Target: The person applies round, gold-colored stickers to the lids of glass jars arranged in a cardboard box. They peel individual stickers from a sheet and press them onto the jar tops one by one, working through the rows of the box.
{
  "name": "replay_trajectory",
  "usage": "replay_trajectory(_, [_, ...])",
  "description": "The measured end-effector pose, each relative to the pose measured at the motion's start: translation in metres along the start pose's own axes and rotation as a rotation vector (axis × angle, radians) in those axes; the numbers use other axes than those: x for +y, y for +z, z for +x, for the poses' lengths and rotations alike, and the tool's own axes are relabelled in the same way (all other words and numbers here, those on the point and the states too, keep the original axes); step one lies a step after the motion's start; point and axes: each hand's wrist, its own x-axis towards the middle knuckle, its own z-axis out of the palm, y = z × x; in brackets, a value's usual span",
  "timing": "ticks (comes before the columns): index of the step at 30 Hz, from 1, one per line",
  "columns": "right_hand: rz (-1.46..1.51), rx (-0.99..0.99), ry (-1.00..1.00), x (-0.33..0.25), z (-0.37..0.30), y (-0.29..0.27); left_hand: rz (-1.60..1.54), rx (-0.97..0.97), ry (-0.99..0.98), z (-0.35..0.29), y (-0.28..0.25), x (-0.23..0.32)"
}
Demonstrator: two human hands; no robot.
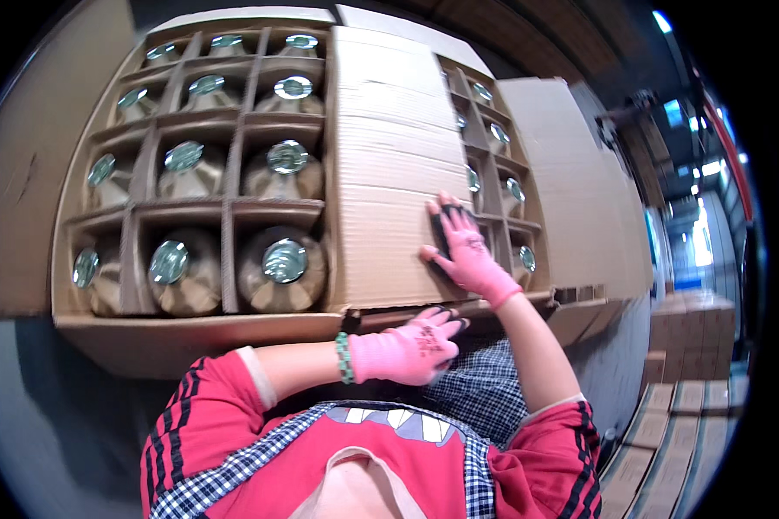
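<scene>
My right hand point(467, 251), in a pink glove with dark palm coating, lies flat with fingers spread on a cardboard flap point(398, 156). The flap covers part of the right-hand carton, where glass bottles point(515, 192) show in the divided cells beyond its right edge. My left hand point(407, 350), also gloved in pink with a green beaded bracelet at the wrist, is at the near edge of that carton. Its fingers are curled, and what they hold, if anything, is hidden. To the left, an open carton point(199, 324) holds several upright clear bottles point(286, 261) between cardboard dividers point(228, 255).
A large flap point(35, 173) stands out at the far left, and another flap point(584, 190) spreads to the right. Stacked brown boxes point(688, 337) stand at the right, with more flat boxes point(666, 441) at the lower right.
</scene>
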Motion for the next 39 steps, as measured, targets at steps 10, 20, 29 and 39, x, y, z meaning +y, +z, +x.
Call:
replay_trajectory(10, [0.009, 0.118, 0.014, 0.004, -0.008, 0.005, -0.044, 0.002, 0.089, 0.009, -0.005, -0.007])
replay_trajectory(20, [0.228, 0.304, -0.146, 0.000, -0.027, 0.004, -0.131, 0.249, -0.563, -0.010, -0.054, 0.043])
replay_trajectory(29, [0.265, 0.216, -0.411, 0.008, -0.080, 0.008, -0.475, 1.433, -1.319, -0.069, -0.024, 0.113])
replay_trajectory(39, [0.263, 0.152, -0.466, 0.015, -0.087, 0.007, -0.698, 1.219, -1.122, -0.078, -0.008, 0.085])
